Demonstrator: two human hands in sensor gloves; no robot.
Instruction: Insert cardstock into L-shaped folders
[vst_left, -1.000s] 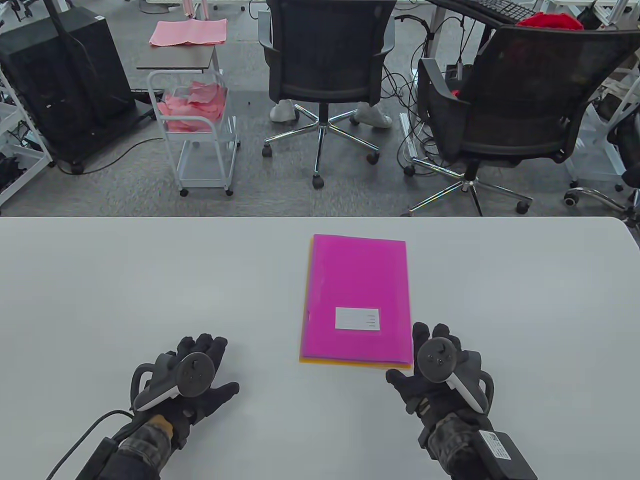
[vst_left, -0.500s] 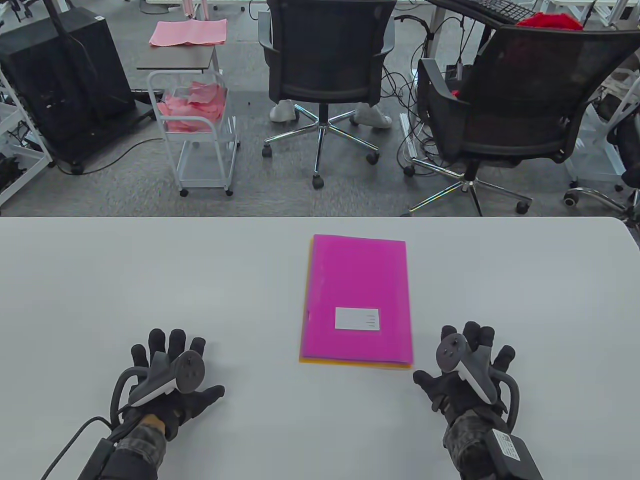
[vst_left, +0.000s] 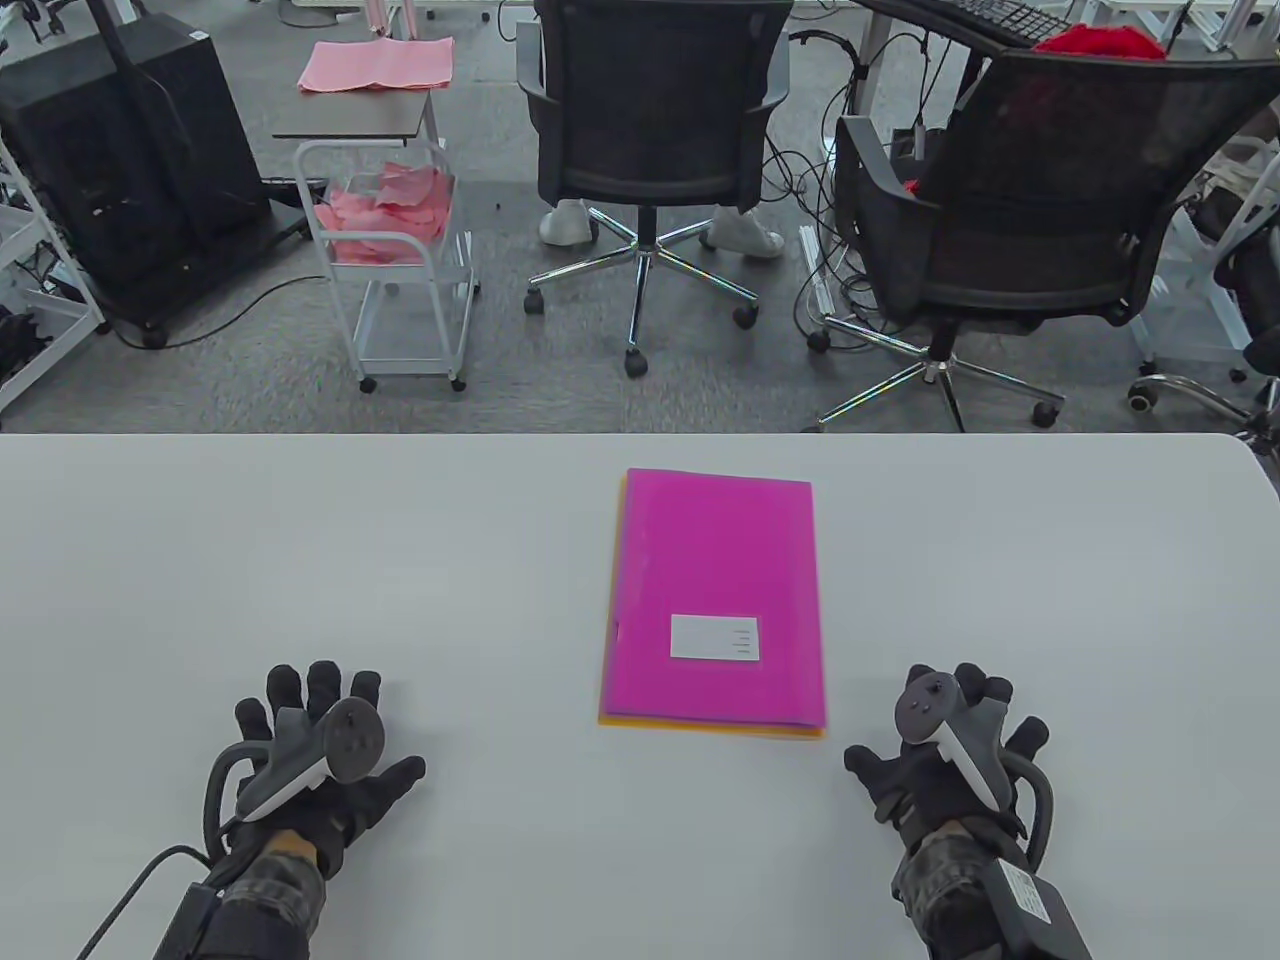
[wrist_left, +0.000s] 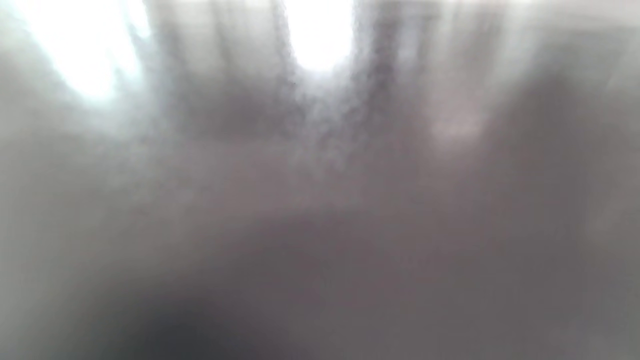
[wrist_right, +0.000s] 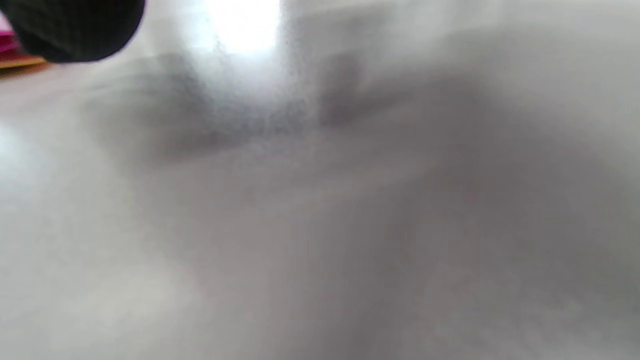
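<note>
A magenta L-shaped folder (vst_left: 715, 590) with a white label (vst_left: 714, 638) lies on the white table (vst_left: 300, 550), right of the middle. An orange sheet (vst_left: 700, 728) shows under its near and left edges. My left hand (vst_left: 320, 740) rests flat on the table at the near left, fingers spread and empty. My right hand (vst_left: 950, 740) rests flat on the table just right of the folder's near right corner, fingers spread and empty. The left wrist view is a blur of table. The right wrist view shows one dark fingertip (wrist_right: 75, 27) and a strip of the folder (wrist_right: 7, 42) at the far left.
Beyond the table's far edge stand two black office chairs (vst_left: 655, 110), (vst_left: 1020, 200) and a white cart (vst_left: 400, 260) with pink sheets. A side table (vst_left: 370, 100) holds more pink sheets. A black cabinet (vst_left: 130, 160) stands at the far left.
Both hands moved outward and back toward the near edge. My right hand left the folder's near right corner. Both hands turned flat onto the table.
</note>
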